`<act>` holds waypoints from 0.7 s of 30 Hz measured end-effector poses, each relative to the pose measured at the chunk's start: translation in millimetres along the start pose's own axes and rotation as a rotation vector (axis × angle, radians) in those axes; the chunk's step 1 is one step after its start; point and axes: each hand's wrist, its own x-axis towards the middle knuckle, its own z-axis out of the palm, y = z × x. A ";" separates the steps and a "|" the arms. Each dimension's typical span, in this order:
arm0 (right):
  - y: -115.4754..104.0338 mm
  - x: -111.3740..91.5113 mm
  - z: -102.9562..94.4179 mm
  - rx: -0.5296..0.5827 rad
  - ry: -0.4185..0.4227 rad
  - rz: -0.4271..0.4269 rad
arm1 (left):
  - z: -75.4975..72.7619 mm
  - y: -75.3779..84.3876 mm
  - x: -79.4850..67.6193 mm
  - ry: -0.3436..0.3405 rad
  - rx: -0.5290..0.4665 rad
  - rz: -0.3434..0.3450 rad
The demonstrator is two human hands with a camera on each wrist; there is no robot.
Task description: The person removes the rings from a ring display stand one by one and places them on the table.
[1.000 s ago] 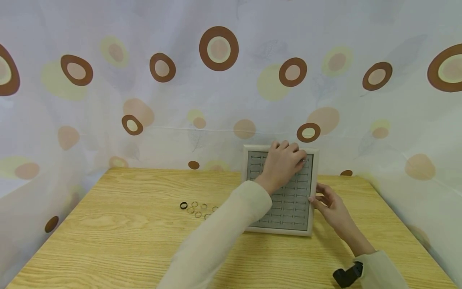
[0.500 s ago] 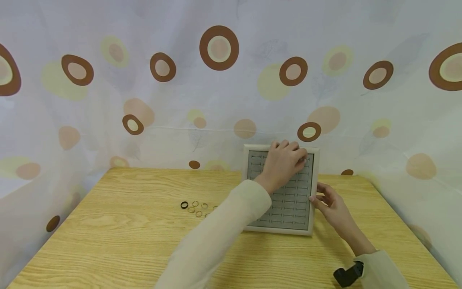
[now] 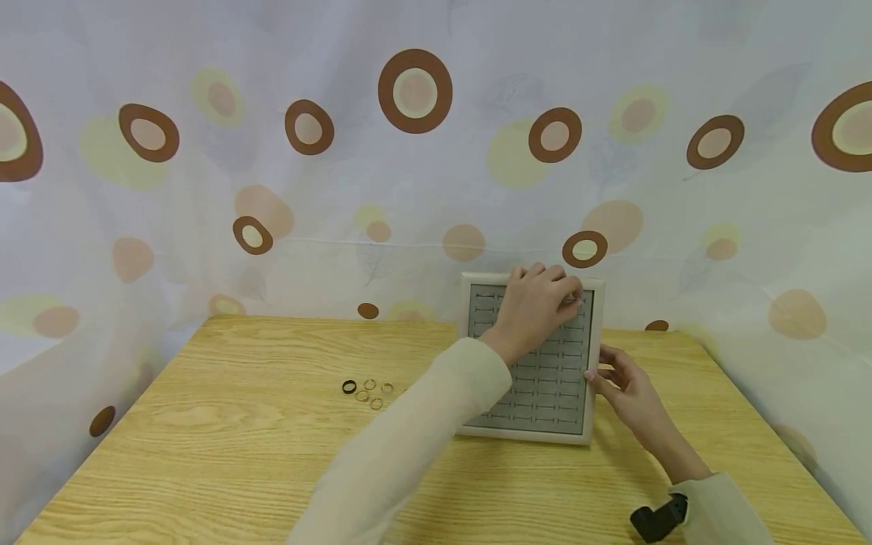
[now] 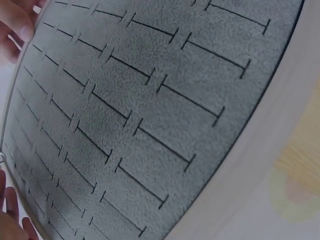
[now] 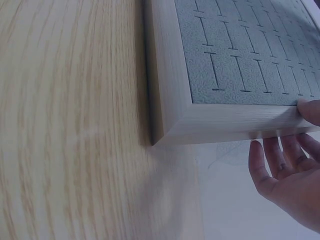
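A ring display board with a light frame (image 3: 526,437) and a grey slotted pad (image 3: 548,386) stands upright, leaning slightly back, on the table. My left hand (image 3: 534,306) is at its upper right corner, fingers bent, pinching a small shiny ring (image 4: 2,157) close against the pad. The forearm hides part of the pad's left side. My right hand (image 3: 627,390) grips the right side of the frame, thumb on the front edge and fingers behind; the right wrist view shows this hand (image 5: 295,185) at the frame's side too.
Left of the board, a black ring (image 3: 350,387) and several thin metal rings (image 3: 362,396) lie on the wooden table (image 3: 204,439); the left sleeve (image 3: 415,439) covers part of that group. A patterned curtain (image 3: 327,197) hangs behind the table.
The left hand stays at the upper right corner with only slight finger movement. The right hand keeps its grip, and the whole view has shifted very slightly.
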 end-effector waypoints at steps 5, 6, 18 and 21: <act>0.2 0.6 -0.2 -0.002 0.000 -0.001 | -5.7 -4.3 0.0 -0.008 -0.017 0.010; 0.4 0.8 -0.2 -0.003 0.000 0.000 | -7.4 -5.5 -0.2 -0.014 -0.022 0.013; -1.2 0.9 -0.6 -0.019 0.005 0.006 | -24.1 -24.1 -25.8 -0.006 -0.052 0.073; 0.2 1.0 -0.5 -0.017 0.004 -0.001 | -27.0 -29.1 -34.1 0.014 -0.057 0.078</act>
